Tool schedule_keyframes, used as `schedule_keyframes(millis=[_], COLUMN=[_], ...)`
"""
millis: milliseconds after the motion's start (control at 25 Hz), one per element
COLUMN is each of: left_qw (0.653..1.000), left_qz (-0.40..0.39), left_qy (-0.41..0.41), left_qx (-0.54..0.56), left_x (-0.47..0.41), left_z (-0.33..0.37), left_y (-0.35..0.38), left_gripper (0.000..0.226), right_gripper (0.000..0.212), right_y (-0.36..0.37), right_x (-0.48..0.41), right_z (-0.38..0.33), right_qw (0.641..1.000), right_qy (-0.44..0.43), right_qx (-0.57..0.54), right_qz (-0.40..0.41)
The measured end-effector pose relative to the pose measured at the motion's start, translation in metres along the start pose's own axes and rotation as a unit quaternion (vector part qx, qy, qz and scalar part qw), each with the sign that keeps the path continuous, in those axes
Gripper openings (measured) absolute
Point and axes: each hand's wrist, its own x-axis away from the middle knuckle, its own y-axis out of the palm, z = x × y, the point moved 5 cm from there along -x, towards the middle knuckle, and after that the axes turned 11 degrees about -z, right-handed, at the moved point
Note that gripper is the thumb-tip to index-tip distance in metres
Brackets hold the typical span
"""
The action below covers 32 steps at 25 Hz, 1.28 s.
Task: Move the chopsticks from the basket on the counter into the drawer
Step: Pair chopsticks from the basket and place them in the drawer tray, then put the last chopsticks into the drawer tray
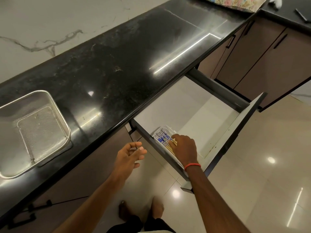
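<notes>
The right hand (184, 145) pressed its fingers onto the blue-patterned chopsticks (164, 140) lying in a white tray (165, 128) inside the open drawer (198, 105). The left hand (130, 154) hung empty, loosely spread. The mesh basket (65, 132) on the tabletop (117, 64) looked empty; releasing and shutting the drawer probably came next.

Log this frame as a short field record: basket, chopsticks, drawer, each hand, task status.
basket: metal mesh basket on the black counter, nothing visible in it
chopsticks: chopsticks with blue-patterned ends, lying in a white tray inside the drawer
drawer: drawer pulled open, otherwise bare
left hand: left hand loosely open in front of the cabinet, holding nothing
right hand: right hand in the drawer, fingers on the chopsticks
task status: chopsticks appear moved; drawer not yet shut
</notes>
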Motion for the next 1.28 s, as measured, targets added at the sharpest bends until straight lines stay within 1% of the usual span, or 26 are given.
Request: schedule_keyframes(millis=[120,160,240,320,400,480,520,560,600,680,720,800,920,1040,1120,1200,1280], left_qw=[1.0,1.0,1.0,0.999,0.995,0.986,0.981,0.976,0.972,0.968,0.966,0.961,0.946,0.924,0.916,0.919,0.929], left_qz=[0.008,0.012,0.012,-0.011,-0.062,-0.118,-0.142,-0.16,-0.173,-0.187,-0.192,-0.202,-0.236,-0.284,-0.3,-0.297,-0.281], left_qy=[0.017,0.021,0.022,0.006,-0.027,-0.064,-0.079,-0.089,-0.095,-0.1,-0.101,-0.109,-0.134,-0.162,-0.185,-0.199,-0.198], left_qx=[-0.006,-0.009,-0.016,-0.036,-0.075,-0.097,-0.105,-0.113,-0.123,-0.137,-0.141,-0.152,-0.178,-0.198,-0.19,-0.167,-0.14], left_x=[0.001,0.003,0.004,0.006,0.007,0.008,0.01,0.012,0.013,0.016,0.016,0.013,0.013,0.014,0.014,0.014,0.01], left_z=[0.008,0.011,0.012,0.005,-0.007,-0.02,-0.026,-0.031,-0.035,-0.039,-0.039,-0.042,-0.049,-0.057,-0.06,-0.059,-0.055], left_y=[-0.003,-0.006,-0.01,-0.009,0.001,0.018,0.027,0.036,0.043,0.052,0.055,0.063,0.08,0.098,0.104,0.104,0.1], left_gripper=[0.018,0.015,0.01,0.011,0.015,0.017,0.018,0.019,0.02,0.02,0.02,0.022,0.027,0.04,0.047,0.058,0.07], right_gripper=[0.03,0.03,0.032,0.034,0.039,0.052,0.061,0.068,0.074,0.081,0.085,0.084,0.073,0.081,0.088,0.092,0.094], right_y=[-0.025,-0.033,-0.044,-0.051,-0.053,-0.051,-0.048,-0.043,-0.037,-0.023,-0.02,-0.022,-0.025,-0.022,-0.023,-0.023,-0.021], right_x=[0.006,0.009,0.017,0.028,0.043,0.063,0.073,0.084,0.091,0.095,0.094,0.088,0.076,0.061,0.048,0.034,0.018], right_z=[-0.027,-0.032,-0.027,-0.01,0.015,0.048,0.065,0.08,0.091,0.099,0.1,0.103,0.103,0.09,0.077,0.062,0.048], right_qw=[0.994,0.991,0.988,0.989,0.989,0.979,0.97,0.957,0.942,0.911,0.902,0.892,0.881,0.885,0.885,0.883,0.877], right_qy=[-0.052,-0.058,-0.038,0.011,0.082,0.18,0.232,0.273,0.294,0.296,0.297,0.305,0.294,0.271,0.256,0.238,0.222], right_qx=[-0.068,-0.091,-0.112,-0.097,-0.072,-0.054,-0.06,-0.096,-0.16,-0.287,-0.314,-0.333,-0.37,-0.379,-0.389,-0.405,-0.425], right_qz=[0.066,0.08,0.098,0.11,0.103,0.076,0.051,0.024,0.009,0.003,0.005,0.017,0.017,0.005,0.006,0.001,-0.003])
